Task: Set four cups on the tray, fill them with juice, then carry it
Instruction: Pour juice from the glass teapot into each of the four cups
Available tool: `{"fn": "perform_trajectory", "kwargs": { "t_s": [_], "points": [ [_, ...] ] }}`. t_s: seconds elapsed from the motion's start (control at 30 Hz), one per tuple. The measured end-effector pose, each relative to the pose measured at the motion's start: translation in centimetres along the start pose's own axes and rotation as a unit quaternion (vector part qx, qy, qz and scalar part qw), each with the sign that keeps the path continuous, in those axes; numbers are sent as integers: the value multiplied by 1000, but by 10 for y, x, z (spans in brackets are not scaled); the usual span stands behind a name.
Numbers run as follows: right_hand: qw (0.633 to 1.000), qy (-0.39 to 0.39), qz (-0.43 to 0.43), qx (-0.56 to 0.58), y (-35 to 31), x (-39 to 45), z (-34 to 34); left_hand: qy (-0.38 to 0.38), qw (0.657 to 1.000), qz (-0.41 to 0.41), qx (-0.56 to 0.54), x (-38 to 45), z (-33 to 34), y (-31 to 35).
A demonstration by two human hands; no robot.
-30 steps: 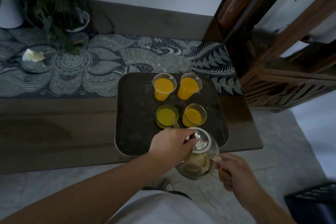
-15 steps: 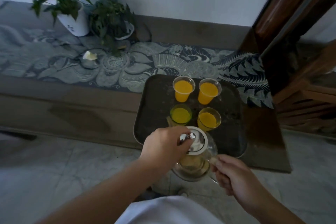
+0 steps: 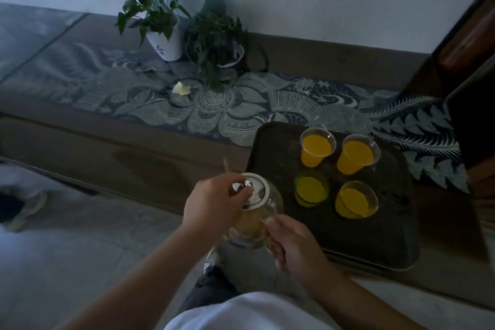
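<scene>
Glass jug (image 3: 254,222) upright, spout toward table's front edge, just off tray's (image 3: 375,244) near-left corner. Left hand (image 3: 214,206) pinches lid knob; right hand (image 3: 292,244) grips handle. Four filled cups (image 3: 317,146) upright, back-right.

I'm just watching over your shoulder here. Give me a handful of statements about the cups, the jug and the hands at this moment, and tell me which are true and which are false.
1. All four cups on the tray hold juice. True.
2. The left hand rests on the lid of the glass jug. True.
3. The right hand is lifting the tray by its edge. False: it holds the jug at its handle side.
4. The green cup stands in the far row. False: it is in the near row, left of a clear cup.
5. The jug is full to the brim. False: only a little liquid shows low inside it.
</scene>
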State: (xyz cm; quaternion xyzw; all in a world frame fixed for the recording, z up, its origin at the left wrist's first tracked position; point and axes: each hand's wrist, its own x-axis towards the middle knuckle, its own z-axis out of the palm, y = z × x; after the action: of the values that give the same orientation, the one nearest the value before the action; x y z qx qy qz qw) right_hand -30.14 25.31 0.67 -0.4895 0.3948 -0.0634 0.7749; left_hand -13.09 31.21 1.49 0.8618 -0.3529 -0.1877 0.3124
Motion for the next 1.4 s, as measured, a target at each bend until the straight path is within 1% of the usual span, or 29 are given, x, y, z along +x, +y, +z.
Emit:
{"fn": "perform_trajectory", "kwargs": {
  "t_s": [0.07, 0.13, 0.27, 0.43, 0.53, 0.63, 0.7, 0.93, 1.03, 1.13, 1.27, 1.4],
  "points": [
    [1000, 10, -22, 1, -1, 24, 21, -7, 1000, 0, 9, 24, -11, -13],
    [999, 24, -37, 8, -1, 49, 43, -32, 999, 4, 24, 50, -23, -25],
    [997, 45, -28, 57, -1, 99, 87, -60, 997, 36, 40, 104, -47, -51],
    [994, 76, -63, 51, -3, 161, 135, -96, 991, 58, 66, 165, -71, -82],
    [990, 91, -76, 77, -5, 193, 158, -120, 986, 76, 83, 197, -81, -96],
    [985, 100, -80, 114, -6, 218, 175, -137, 979, 99, 117, 221, -85, -106],
    [983, 105, -86, 125, -6, 234, 182, -145, 977, 99, 120, 234, -86, -113],
    [981, 112, -105, 120, -6, 272, 204, -154, 973, 111, 130, 265, -92, -129],
    [980, 104, -106, 130, -6, 281, 208, -162, 969, 117, 145, 272, -95, -131],
    [987, 90, -91, 97, -4, 283, 206, -163, 963, 129, 173, 274, -96, -137],
    [993, 77, -51, 68, -6, 280, 200, -142, 958, 151, 197, 272, -94, -143],
    [991, 121, -35, -33, -7, 277, 192, -128, 961, 149, 196, 272, -93, -145]
  ]
}}
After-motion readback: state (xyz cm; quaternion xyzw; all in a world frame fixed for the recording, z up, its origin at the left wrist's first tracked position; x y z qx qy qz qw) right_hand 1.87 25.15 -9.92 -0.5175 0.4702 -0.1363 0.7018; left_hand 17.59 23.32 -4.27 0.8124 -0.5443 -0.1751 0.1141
